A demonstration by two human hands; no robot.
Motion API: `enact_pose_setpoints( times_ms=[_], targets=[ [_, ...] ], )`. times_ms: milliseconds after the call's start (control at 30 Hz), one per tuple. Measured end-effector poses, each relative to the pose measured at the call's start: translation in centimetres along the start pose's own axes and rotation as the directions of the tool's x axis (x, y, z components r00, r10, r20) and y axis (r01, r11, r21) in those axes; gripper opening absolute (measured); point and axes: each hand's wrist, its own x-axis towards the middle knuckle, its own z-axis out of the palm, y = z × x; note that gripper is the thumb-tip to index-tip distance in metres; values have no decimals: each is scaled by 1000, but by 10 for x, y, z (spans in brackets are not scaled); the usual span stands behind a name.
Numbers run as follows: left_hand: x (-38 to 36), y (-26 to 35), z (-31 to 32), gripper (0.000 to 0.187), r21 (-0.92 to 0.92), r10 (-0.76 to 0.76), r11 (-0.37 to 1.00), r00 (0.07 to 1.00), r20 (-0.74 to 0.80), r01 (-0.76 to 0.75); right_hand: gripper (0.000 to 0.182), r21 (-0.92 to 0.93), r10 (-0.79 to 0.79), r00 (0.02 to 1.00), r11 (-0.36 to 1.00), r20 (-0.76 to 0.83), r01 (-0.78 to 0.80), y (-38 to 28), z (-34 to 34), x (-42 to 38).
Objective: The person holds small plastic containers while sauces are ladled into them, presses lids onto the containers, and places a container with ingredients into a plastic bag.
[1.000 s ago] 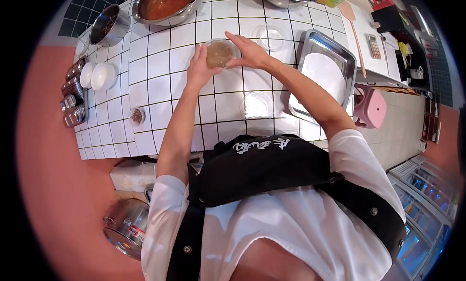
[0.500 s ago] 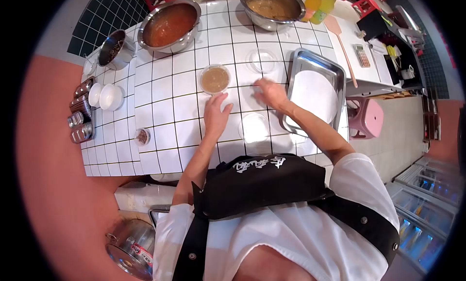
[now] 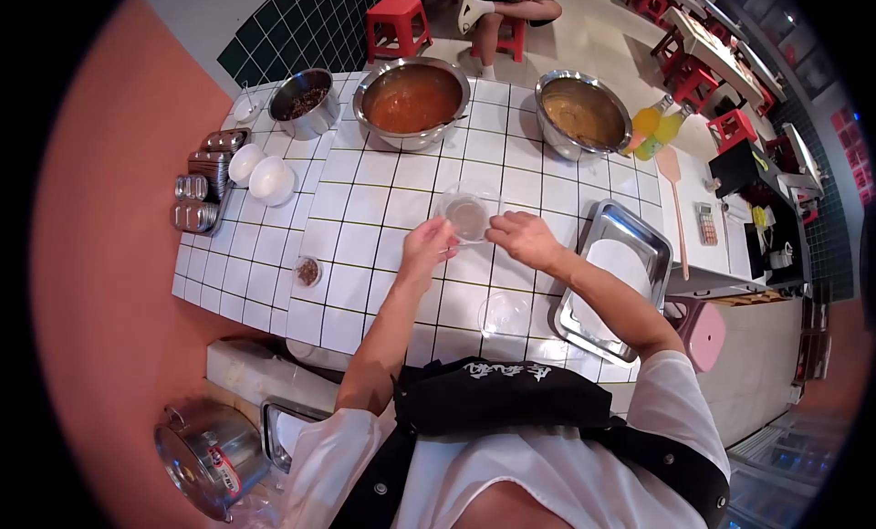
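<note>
A clear plastic lid (image 3: 488,196) is pinched at its near right edge in my right hand (image 3: 529,240), and my left hand (image 3: 427,249) closes its fingers on the near left edge. Through the lid shows a round tub of brown sauce (image 3: 467,220), which the lid overlaps in this view. A second clear round piece of plastic (image 3: 505,314) lies on the tiles close to my apron. To my left sits a small cup of brown bits (image 3: 307,272).
A steel bowl of red sauce (image 3: 412,109) and a bowl of brown sauce (image 3: 584,112) stand at the back. On the right is a metal tray (image 3: 671,246) with white sheets. White bowls (image 3: 271,180) and a steel pot (image 3: 306,104) are left. A person (image 3: 497,22) sits beyond the table.
The right hand has picked up the clear lid from the tiles and brought it over the sauce tub. My left hand has moved to the lid's edge. The view has tilted up.
</note>
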Motion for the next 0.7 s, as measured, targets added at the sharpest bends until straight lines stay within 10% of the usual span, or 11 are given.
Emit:
enact_pose_setpoints(
  times_ms=[100, 233, 400, 567, 700],
  targets=[
    [1, 12, -26, 34, -136, 1, 991, 997, -72, -11, 29, 305, 48, 956, 951, -288, 44, 7, -2, 30],
    [0, 24, -49, 31, -229, 6, 971, 961, -277, -72, 56, 708, 728, 679, 527, -91, -470, 64, 2, 100],
    [4, 23, -60, 27, -300, 15, 948, 957, -289, -106, 55, 833, 807, 540, 115, 239, -541, 103, 40, 185],
    [10, 23, -65, 27, -311, -40, 947, 937, -348, -75, 34, 831, 894, 356, 405, -273, -380, 118, 52, 251],
    [18, 32, -71, 26, -336, -54, 939, 927, -371, -80, 36, 799, 870, 341, -94, 356, -595, 127, 43, 271]
  ],
)
